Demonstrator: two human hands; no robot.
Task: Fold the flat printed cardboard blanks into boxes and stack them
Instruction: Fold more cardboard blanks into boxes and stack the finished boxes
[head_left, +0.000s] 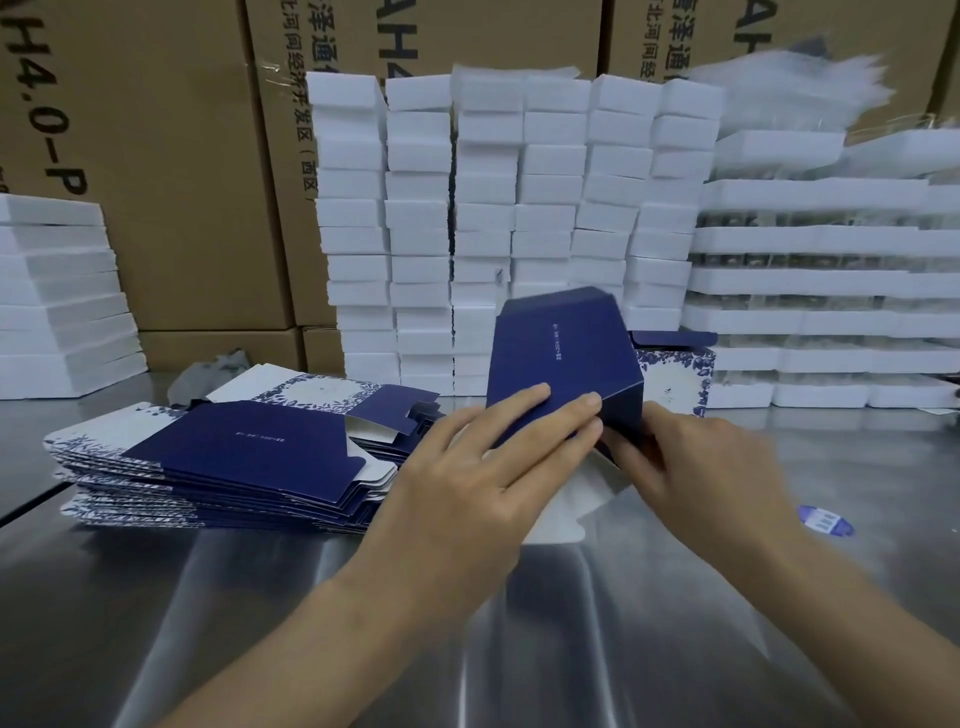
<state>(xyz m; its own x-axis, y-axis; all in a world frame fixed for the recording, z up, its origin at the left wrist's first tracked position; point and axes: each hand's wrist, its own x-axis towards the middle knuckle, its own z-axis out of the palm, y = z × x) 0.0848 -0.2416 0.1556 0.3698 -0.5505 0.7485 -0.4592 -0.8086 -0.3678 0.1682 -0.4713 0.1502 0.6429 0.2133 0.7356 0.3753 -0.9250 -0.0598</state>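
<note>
The half-folded box is dead centre, navy side up and tilted, sitting just above the steel bench with a white flap hanging out underneath. The left hand lies flat on the navy panel, fingers straight and pressing it down rather than grabbing. The right hand has its fingers curled in around the box's lower right corner, gripping that edge, though it's a bit blurry. To the left sits a stack of flat blanks, and behind the right hand there's a finished box with the floral print. Further back are columns of white boxes against brown cartons.
</note>
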